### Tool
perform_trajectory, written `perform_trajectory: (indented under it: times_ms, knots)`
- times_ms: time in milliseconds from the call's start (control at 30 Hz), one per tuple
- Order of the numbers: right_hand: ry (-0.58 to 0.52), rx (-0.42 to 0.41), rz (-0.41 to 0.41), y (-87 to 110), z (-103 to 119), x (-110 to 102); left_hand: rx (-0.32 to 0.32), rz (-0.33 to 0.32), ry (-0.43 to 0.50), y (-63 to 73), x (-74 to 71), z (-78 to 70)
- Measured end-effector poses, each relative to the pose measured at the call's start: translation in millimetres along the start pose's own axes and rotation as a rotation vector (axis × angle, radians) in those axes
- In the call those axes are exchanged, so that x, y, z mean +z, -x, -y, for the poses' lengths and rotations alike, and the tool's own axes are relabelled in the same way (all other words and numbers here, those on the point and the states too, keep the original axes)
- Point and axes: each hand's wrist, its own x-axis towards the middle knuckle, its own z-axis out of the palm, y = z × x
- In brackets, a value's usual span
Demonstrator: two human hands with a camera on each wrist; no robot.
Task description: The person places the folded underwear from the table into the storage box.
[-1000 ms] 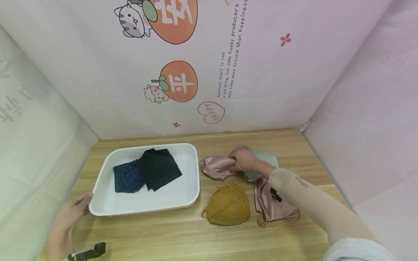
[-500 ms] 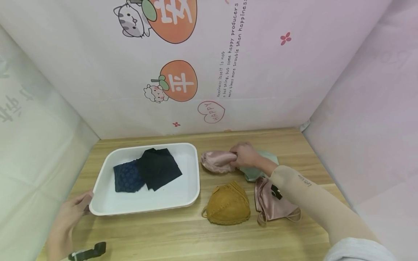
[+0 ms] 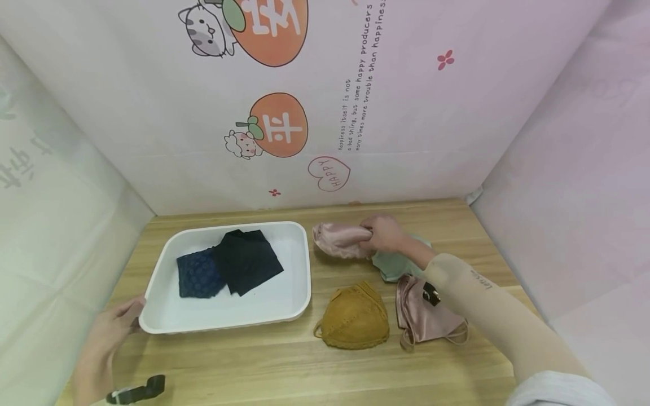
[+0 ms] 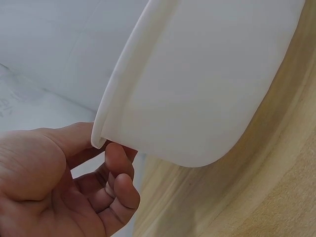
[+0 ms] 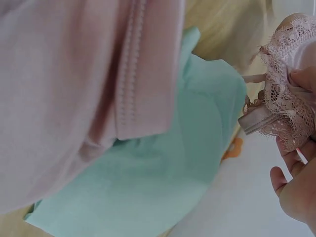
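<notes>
In the head view my right hand (image 3: 388, 234) grips a folded pink satin bra (image 3: 341, 239) behind the other garments. The right wrist view shows its lace trim (image 5: 279, 94) between the fingers and thumb. Just right of it and partly under my forearm lies a mint-green garment (image 3: 393, 265). My left hand (image 3: 114, 324) pinches the near left corner of a white plastic basin (image 3: 284, 310), thumb over the rim and fingers beneath, as the left wrist view shows. Inside the basin lie a folded navy patterned garment (image 3: 200, 273) and a folded black garment (image 3: 249, 262), overlapping.
A folded mustard bra (image 3: 355, 318) lies on the wooden table (image 3: 264, 361) right of the basin. Beside it, partly below my right forearm, is another pink satin garment (image 3: 426, 316) with thin straps. Printed white sheets (image 3: 396, 113) wall the table at the back and sides.
My right hand has moved the pink bra back, toward the rear sheet, uncovering more table in front of it. The left hand and basin have stayed put.
</notes>
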Motion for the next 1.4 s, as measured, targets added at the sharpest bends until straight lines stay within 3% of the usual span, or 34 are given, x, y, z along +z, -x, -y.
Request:
perform_trajectory:
  times_ms: [467, 800, 1067, 1400]
  knots:
    - [-0.036, 0.034, -0.042, -2.3, 4, -24, 0.0, 0.012, 0.032, 2.0, -0.5, -0.4]
    - [-0.061, 0.015, -0.077, -4.9, 7, -33, 0.008, 0.013, -0.002, 1.8, -0.9, -0.1]
    - [-0.052, -0.002, -0.099, -8.0, 15, -43, -0.016, 0.041, 0.024, 2.3, -2.2, 0.3]
    - [-0.046, -0.005, -0.086, -14.5, 25, -52, -0.008, 0.03, 0.037, 2.4, -0.6, 0.9]
